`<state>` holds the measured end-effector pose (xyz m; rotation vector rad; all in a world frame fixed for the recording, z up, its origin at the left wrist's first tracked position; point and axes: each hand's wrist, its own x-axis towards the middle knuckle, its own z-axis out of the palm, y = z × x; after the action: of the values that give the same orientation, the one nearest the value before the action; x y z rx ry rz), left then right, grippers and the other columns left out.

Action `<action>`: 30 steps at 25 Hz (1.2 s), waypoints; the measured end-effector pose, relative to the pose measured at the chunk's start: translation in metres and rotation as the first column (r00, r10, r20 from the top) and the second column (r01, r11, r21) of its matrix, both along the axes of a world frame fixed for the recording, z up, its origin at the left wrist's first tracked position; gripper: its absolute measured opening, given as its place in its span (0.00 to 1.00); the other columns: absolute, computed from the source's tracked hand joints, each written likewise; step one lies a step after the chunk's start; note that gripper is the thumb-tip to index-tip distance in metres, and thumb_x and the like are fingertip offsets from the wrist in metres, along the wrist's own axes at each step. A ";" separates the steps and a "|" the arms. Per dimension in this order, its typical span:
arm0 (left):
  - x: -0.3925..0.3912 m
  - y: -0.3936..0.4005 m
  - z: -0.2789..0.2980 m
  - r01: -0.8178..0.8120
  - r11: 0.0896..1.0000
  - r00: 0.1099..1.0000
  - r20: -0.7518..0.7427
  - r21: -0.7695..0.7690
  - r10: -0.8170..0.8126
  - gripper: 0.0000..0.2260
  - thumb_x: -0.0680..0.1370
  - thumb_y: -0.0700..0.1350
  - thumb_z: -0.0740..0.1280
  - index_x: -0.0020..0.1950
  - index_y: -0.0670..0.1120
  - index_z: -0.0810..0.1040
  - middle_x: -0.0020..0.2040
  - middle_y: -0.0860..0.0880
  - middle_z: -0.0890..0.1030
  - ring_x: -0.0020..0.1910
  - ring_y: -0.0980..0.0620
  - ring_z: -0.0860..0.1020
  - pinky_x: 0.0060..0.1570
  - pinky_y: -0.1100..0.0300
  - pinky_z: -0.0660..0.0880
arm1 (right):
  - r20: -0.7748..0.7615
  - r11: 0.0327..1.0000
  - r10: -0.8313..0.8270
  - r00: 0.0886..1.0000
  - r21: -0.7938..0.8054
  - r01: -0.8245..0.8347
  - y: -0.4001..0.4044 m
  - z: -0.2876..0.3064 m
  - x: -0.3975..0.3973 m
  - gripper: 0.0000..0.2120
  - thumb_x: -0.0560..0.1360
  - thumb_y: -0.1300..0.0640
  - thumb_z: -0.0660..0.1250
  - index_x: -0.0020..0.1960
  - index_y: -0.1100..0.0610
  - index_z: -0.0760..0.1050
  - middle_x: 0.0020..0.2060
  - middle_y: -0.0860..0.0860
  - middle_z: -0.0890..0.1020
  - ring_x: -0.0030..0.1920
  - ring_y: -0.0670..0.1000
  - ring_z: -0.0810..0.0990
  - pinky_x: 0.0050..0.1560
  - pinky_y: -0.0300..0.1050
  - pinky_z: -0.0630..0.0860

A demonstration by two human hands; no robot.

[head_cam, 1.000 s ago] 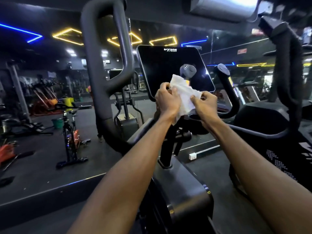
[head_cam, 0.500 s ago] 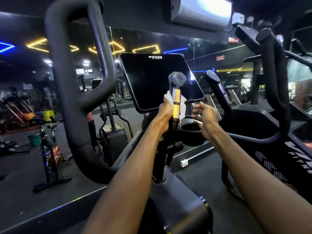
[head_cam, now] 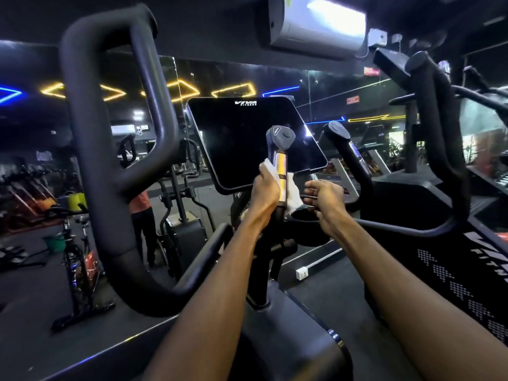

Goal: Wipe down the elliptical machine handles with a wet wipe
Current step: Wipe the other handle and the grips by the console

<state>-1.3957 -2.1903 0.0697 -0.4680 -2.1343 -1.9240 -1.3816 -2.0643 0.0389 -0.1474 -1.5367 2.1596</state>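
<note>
Two hands: both raised at the elliptical's inner handles, below the dark console screen [head_cam: 255,141].
Left hand [head_cam: 265,192]: wrapped around the left inner handle [head_cam: 280,163], pressing the wet wipe against it.
Wet wipe [head_cam: 293,194]: white, bunched around the handle's metal sensor strip, showing above the left hand and on the handle's right side.
Right hand [head_cam: 325,198]: fingers loosely curled, gripping nothing, just beside the wipe above the cup holder [head_cam: 308,225].
Right inner handle [head_cam: 347,158]: untouched, beyond the right hand.
Large outer handles: left loop [head_cam: 90,149], right bar [head_cam: 442,127], both bare.
</note>
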 end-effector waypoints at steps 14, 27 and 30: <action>0.038 0.026 -0.031 -0.687 0.555 0.705 -0.616 -0.469 0.352 0.27 0.83 0.49 0.55 0.77 0.37 0.50 0.65 0.38 0.67 0.56 0.38 0.75 0.47 0.46 0.74 | 0.018 0.992 0.077 0.997 -0.103 -0.075 -0.025 -0.027 -0.005 0.16 0.73 0.69 0.59 0.29 0.55 0.70 0.19 0.47 0.72 0.21 0.47 0.68 0.23 0.37 0.64; -0.002 0.034 0.077 -0.385 0.915 0.908 -0.230 -0.122 0.351 0.25 0.83 0.57 0.48 0.66 0.40 0.70 0.58 0.38 0.78 0.56 0.38 0.78 0.58 0.46 0.75 | -0.121 0.993 0.044 0.992 0.110 -0.031 -0.034 0.002 -0.010 0.11 0.79 0.55 0.60 0.40 0.53 0.77 0.35 0.51 0.81 0.37 0.54 0.80 0.33 0.46 0.75; -0.015 0.027 0.094 -0.159 0.987 0.975 -0.161 -0.033 0.152 0.19 0.78 0.50 0.57 0.49 0.36 0.79 0.42 0.36 0.81 0.37 0.41 0.79 0.39 0.51 0.78 | -0.138 0.987 0.118 0.983 0.123 -0.101 -0.068 -0.003 -0.008 0.24 0.82 0.43 0.51 0.44 0.57 0.78 0.37 0.58 0.82 0.39 0.60 0.82 0.41 0.53 0.81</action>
<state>-1.4103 -2.1634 0.1635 -0.4326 -2.0525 -1.6980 -1.3892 -2.1326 0.0362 0.1331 -1.6132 2.1063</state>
